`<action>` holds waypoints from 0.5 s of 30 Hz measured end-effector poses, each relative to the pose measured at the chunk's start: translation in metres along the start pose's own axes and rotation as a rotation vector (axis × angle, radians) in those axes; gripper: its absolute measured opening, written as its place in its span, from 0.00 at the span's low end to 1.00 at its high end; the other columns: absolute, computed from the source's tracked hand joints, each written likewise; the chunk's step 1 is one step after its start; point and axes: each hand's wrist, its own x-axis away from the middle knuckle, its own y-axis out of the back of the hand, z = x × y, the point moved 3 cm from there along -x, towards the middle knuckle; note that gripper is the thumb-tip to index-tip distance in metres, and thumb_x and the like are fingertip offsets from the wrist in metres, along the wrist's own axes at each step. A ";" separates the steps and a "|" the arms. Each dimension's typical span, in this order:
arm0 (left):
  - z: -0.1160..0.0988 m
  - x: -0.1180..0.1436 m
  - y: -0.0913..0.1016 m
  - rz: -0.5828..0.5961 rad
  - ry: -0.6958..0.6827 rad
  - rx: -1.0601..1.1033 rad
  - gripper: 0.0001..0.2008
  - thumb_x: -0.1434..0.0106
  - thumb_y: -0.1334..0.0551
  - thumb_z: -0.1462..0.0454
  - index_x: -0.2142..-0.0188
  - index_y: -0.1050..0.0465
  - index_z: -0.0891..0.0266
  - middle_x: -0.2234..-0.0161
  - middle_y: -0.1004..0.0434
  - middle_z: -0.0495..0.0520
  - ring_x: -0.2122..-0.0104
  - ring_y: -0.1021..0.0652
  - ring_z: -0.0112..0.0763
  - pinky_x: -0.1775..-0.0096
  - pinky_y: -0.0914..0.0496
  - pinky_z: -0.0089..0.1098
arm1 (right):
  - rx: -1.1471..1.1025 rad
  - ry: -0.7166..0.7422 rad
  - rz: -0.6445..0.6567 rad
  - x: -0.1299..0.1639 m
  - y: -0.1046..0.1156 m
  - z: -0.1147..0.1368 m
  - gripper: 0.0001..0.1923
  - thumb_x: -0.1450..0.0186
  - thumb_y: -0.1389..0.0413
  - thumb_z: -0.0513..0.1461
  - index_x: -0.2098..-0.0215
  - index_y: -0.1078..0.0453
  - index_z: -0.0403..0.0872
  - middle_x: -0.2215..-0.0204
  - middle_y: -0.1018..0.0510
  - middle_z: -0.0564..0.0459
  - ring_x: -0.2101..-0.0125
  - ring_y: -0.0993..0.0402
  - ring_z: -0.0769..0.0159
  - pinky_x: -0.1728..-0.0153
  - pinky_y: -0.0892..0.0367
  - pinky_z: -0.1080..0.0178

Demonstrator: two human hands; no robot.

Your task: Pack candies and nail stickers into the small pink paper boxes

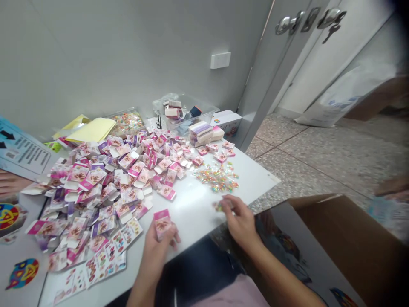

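Near the table's front edge, my left hand [161,241] is closed round a small pink-and-white box [162,221], held upright with its printed face toward me. To the right, my right hand [239,221] pinches a small clear packet of colourful bits [218,206] just above the white tabletop. Beyond that hand lies a pile of similar packets [219,177]. A large heap of small pink and purple boxes [128,170], many with open flaps, covers the left and middle of the table. Printed leaflets [105,258] lie in front of the heap.
At the back stand a clear tray of packets [128,121], a plastic bin [191,115] and stacked bundles [201,133]. Yellow sheets [92,130] lie behind the heap. An open cardboard box [348,238] stands at right. Another person's hand [12,183] shows at the left edge.
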 end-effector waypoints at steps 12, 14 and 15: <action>-0.006 0.028 -0.007 -0.051 -0.515 -0.688 0.22 0.32 0.48 0.64 0.39 0.37 0.62 0.52 0.32 0.64 0.52 0.28 0.45 0.50 0.31 0.47 | -0.787 -0.482 0.174 0.004 -0.044 0.088 0.18 0.38 0.40 0.53 0.63 0.32 0.47 0.84 0.37 0.63 0.88 0.48 0.78 0.87 0.50 0.72; -0.003 0.031 -0.004 -0.137 -0.608 -0.871 0.23 0.33 0.48 0.67 0.38 0.40 0.65 0.50 0.34 0.67 0.51 0.30 0.48 0.50 0.31 0.50 | -0.669 -0.382 0.231 0.002 -0.042 0.097 0.16 0.36 0.41 0.51 0.64 0.31 0.46 0.82 0.34 0.60 0.86 0.46 0.77 0.86 0.48 0.71; -0.002 0.032 -0.004 -0.181 -0.643 -0.930 0.23 0.33 0.48 0.68 0.38 0.41 0.66 0.50 0.35 0.68 0.51 0.31 0.48 0.51 0.31 0.50 | -0.586 -0.305 0.250 0.004 -0.041 0.102 0.14 0.35 0.42 0.49 0.65 0.30 0.46 0.80 0.31 0.58 0.85 0.43 0.75 0.85 0.45 0.70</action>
